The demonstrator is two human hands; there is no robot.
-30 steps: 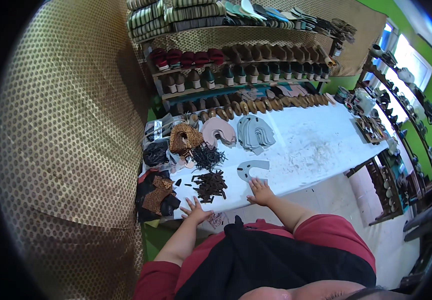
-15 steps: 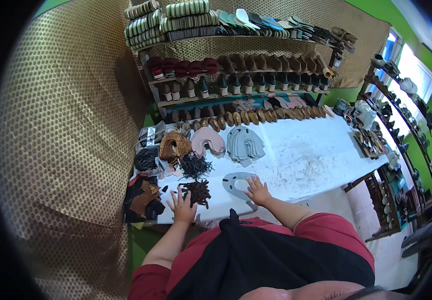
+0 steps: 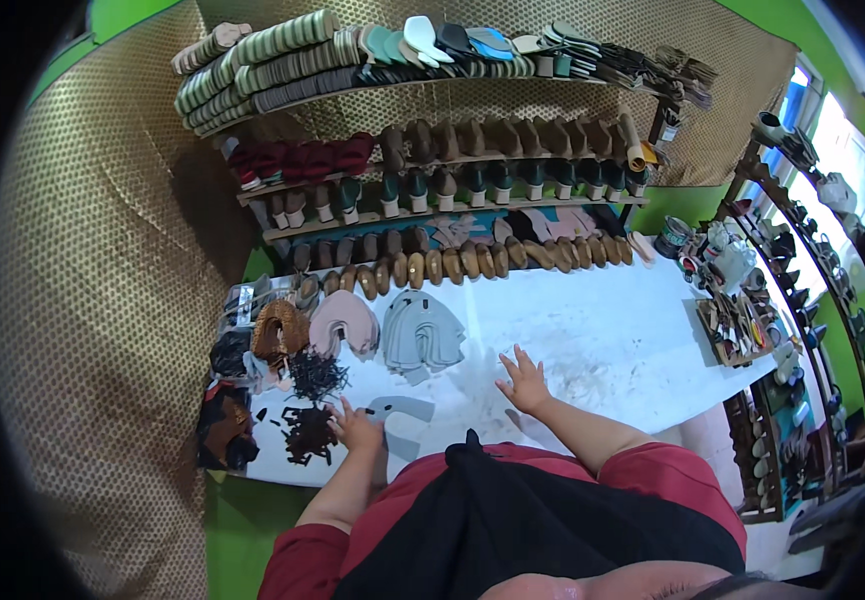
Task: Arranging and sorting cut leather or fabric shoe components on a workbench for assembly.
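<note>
My left hand (image 3: pixel 358 429) is over the near left of the white table, fingers apart, with no held thing visible. Its fingertips are at the right edge of a pile of short dark strips (image 3: pixel 309 436). A flat grey U-shaped shoe piece (image 3: pixel 410 415) lies just right of that hand, partly hidden behind it. My right hand (image 3: pixel 526 385) is spread above the bare tabletop, to the right of the grey piece and apart from it. Farther back sits a fanned stack of similar grey pieces (image 3: pixel 425 332), with a pink stack (image 3: pixel 344 323) to its left.
Brown leopard-patterned pieces (image 3: pixel 281 330) and a heap of thin black strips (image 3: pixel 319 375) are at left. A row of brown shoe lasts (image 3: pixel 433 268) lines the table's back, below shelves of shoes. A tool tray (image 3: pixel 733 332) stands at the right end.
The view has turned to the right. My right hand has left the grey piece and moved right and farther away. My left hand has shifted right, towards the grey piece.
</note>
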